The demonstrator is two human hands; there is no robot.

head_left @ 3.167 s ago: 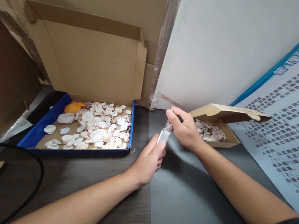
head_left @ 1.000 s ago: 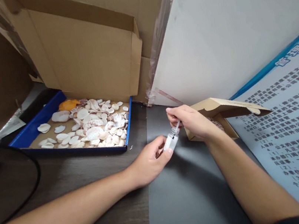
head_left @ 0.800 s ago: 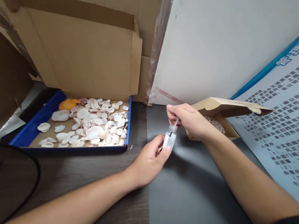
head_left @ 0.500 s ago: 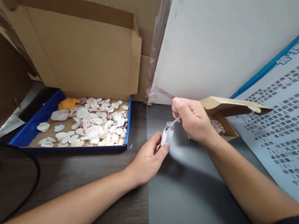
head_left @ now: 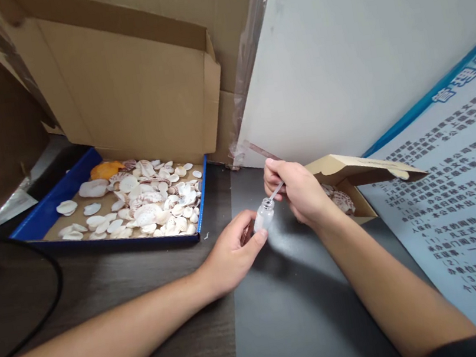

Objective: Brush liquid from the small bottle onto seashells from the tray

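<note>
A small clear bottle (head_left: 264, 215) with whitish contents stands slightly tilted in my left hand (head_left: 235, 253), whose fingers and thumb wrap round its sides. My right hand (head_left: 297, 188) pinches a thin translucent stick (head_left: 262, 151) just above and to the right of the bottle. One end of the stick points up left past my fingers; the lower end reaches down to the bottle's open mouth. Whether that tip is inside the neck is hard to tell. Both hands are over the grey mat (head_left: 282, 327).
On the left, a blue-edged box (head_left: 108, 239) with a raised cardboard lid holds many shells (head_left: 149, 214). A smaller cardboard box (head_left: 364, 205) with shells sits behind my right wrist. A black cable (head_left: 58, 277) curves at far left; a printed sheet (head_left: 460, 199) lies right.
The bottle is tilted less than before and my right hand has shifted slightly left, with the stick still in it. The whole view has moved a little.
</note>
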